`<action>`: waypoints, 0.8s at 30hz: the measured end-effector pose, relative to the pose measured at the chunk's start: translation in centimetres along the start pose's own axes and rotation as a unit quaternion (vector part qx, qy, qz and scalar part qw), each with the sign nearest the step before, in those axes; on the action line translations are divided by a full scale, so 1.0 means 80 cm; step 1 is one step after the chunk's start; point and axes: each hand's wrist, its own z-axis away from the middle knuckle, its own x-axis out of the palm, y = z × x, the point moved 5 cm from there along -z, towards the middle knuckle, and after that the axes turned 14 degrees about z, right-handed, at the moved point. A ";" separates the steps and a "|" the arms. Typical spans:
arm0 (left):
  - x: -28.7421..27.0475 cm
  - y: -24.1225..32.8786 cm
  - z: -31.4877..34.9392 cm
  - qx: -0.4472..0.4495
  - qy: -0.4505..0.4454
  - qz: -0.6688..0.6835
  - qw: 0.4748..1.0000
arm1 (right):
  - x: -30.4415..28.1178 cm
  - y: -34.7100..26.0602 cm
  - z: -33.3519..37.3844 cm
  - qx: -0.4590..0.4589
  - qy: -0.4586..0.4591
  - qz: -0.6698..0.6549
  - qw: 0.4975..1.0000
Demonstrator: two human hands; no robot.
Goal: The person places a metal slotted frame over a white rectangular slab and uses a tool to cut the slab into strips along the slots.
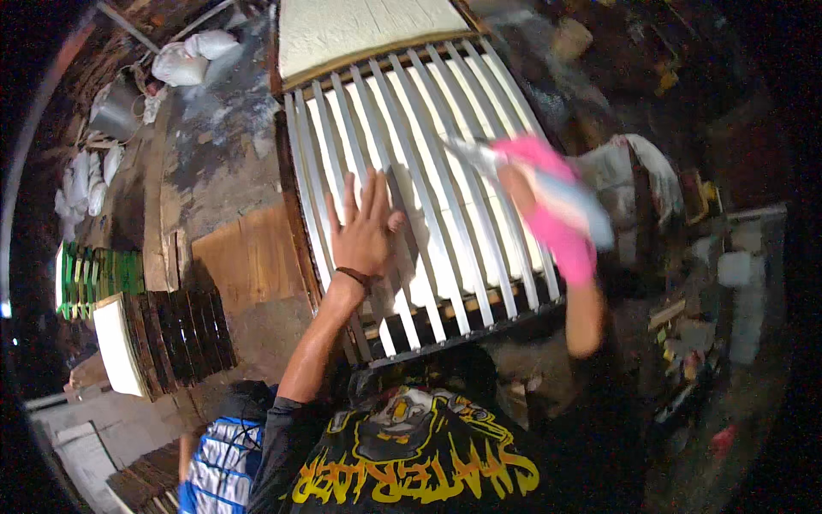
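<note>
A white slab (377, 41) lies in a long frame, with a grid of metal slats (428, 171) laid lengthwise over part of it. My left hand (364, 227) rests palm down on the slats, fingers spread, a dark band at its wrist. Over the slats' right side is my right hand (539, 201), in a pink glove and smeared by motion. It is closed around a knife-like tool (475, 156), whose grey, pointed end reaches left above the slats. A pale blue, flat part shows beside the glove; blur hides the tool's exact shape.
At the left stand stacked wooden frames (184, 343) and green slatted racks (98, 278). White sacks (193, 58) and a metal bucket (116, 110) sit at the upper left. Another person in blue and white (221, 463) is close at the lower left. A whitish sack (646, 167) lies right.
</note>
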 end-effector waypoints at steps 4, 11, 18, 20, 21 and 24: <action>0.022 0.013 0.002 -0.038 -0.052 0.068 0.996 | 0.124 0.116 -0.191 0.067 0.008 -0.199 0.978; 0.027 0.023 -0.001 -0.025 -0.037 0.035 0.998 | 0.246 0.149 -0.294 0.006 -0.041 0.046 0.998; 0.014 -0.009 -0.006 -0.045 -0.124 -0.059 0.990 | 0.200 0.063 -0.024 0.043 -0.266 -0.289 0.919; 0.020 0.012 -0.024 0.038 -0.032 -0.081 0.995 | 0.141 0.077 0.114 0.264 -0.275 -0.370 0.848; 0.017 0.030 -0.031 0.042 -0.067 -0.048 0.996 | 0.109 0.061 0.184 0.394 -0.265 -0.456 0.753; 0.016 0.015 -0.033 0.048 -0.080 -0.028 0.995 | 0.046 0.013 0.262 0.248 -0.275 -0.343 0.863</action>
